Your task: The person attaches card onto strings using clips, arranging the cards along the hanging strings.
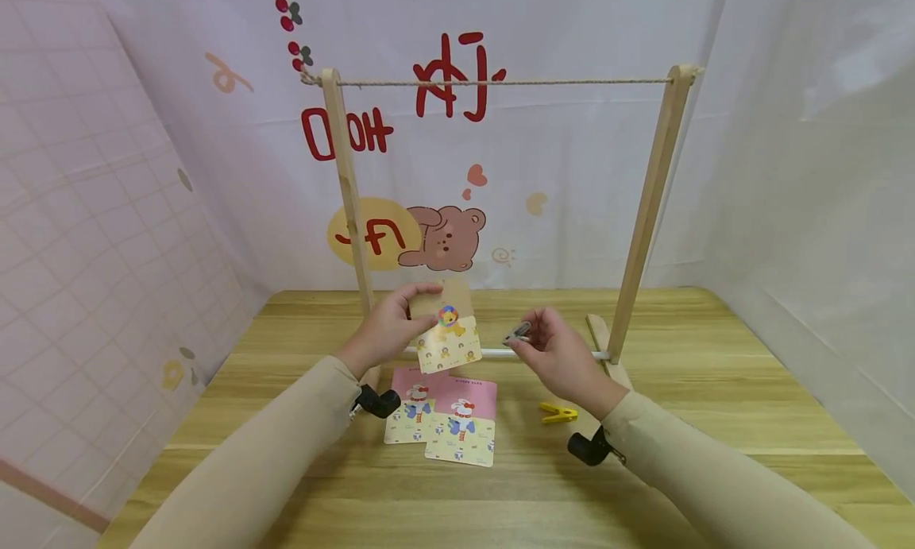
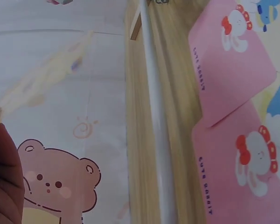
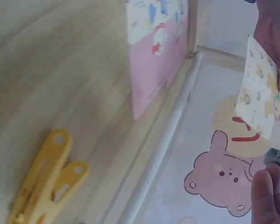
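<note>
My left hand point(image 1: 400, 322) pinches a card point(image 1: 449, 350) by its left edge, above the table in front of the frame. The card has a tan upper part, a pale yellow lower part and a lion with a colourful mane. To the right, my right hand point(image 1: 561, 354) holds a grey clothespin point(image 1: 516, 334) between thumb and fingers, a little apart from the card. Beneath that hand, a yellow clothespin point(image 1: 559, 413) lies on the table. Two pink and yellow rabbit cards point(image 1: 465, 430) lie overlapping below the left hand; their pink parts point(image 2: 233, 177) show in the left wrist view.
A wooden frame stands on the table point(image 1: 343, 493), with a left post point(image 1: 346, 168), a right post point(image 1: 652, 207) and a white bar point(image 1: 500, 353) low between them. A thin rope point(image 1: 543, 82) is strung across the top. Behind hangs a printed white cloth point(image 1: 586, 152).
</note>
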Tool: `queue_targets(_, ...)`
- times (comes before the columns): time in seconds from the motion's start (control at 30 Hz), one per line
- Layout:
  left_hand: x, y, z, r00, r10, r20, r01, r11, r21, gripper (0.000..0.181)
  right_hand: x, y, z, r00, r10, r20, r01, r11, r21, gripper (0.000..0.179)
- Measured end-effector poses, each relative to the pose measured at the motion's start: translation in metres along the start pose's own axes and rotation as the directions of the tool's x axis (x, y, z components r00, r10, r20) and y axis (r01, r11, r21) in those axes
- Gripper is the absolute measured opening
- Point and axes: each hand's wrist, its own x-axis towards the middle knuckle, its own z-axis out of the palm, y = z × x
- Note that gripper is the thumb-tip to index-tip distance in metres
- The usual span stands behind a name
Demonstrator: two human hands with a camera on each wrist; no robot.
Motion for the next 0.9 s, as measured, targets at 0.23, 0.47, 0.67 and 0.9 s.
queue_targets(0.23, 0.005, 0.009, -0.006, 0.997, 0.023, -0.068, -0.022, 1.000, 0.013, 0.036, 0.009, -0.010, -0.001, 1.000, 0.026, -0.012, -0.025, 0.998, 0.050, 0.024)
queue_targets(0.47, 0.009, 0.020, -0.013, 0.992, 0.054, -0.113, -0.052, 0.998, 0.018, 0.033, 0.021, -0.021, -0.002, 0.998, 0.015, -0.058, -0.008, 0.994, 0.105, 0.024)
queue_targets(0.67, 0.013, 0.027, -0.019, 0.993, 0.058, -0.101, -0.060, 0.998, -0.018, 0.037, 0.030, -0.030, -0.003, 0.996, -0.028, -0.085, 0.038, 0.992, 0.120, 0.023)
queue_targets(0.9, 0.017, 0.034, -0.025, 0.989, 0.061, -0.131, -0.062, 0.998, 0.000, 0.037, 0.041, -0.041, -0.005, 0.996, -0.029, -0.085, 0.043, 0.985, 0.169, 0.024)
